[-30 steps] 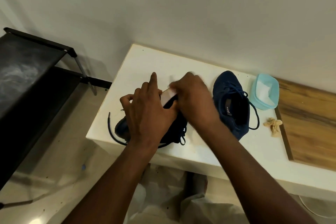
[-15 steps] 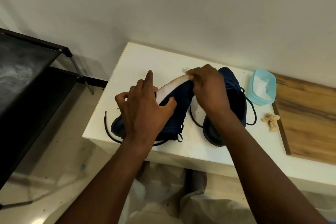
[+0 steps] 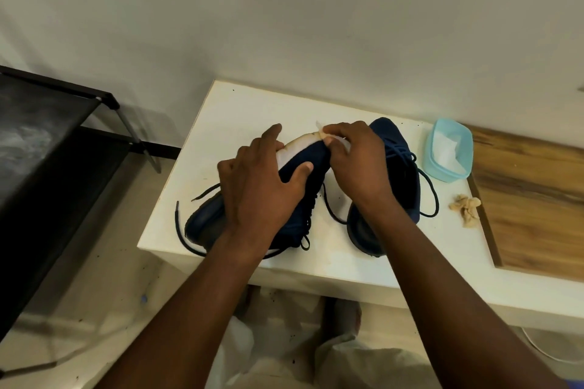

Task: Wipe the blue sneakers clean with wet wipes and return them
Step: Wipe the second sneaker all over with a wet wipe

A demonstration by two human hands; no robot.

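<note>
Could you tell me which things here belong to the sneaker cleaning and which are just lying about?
Job: held sneaker in left hand, wipe pinched by right hand, second sneaker, blue wipes tub.
Lying about: crumpled tan wad, wooden board, black rack.

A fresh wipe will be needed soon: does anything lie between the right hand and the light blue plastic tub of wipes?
The second dark blue mesh sneaker lies on the white table between the right hand and the light blue plastic tub, so a reach would likely pass over it.
</note>
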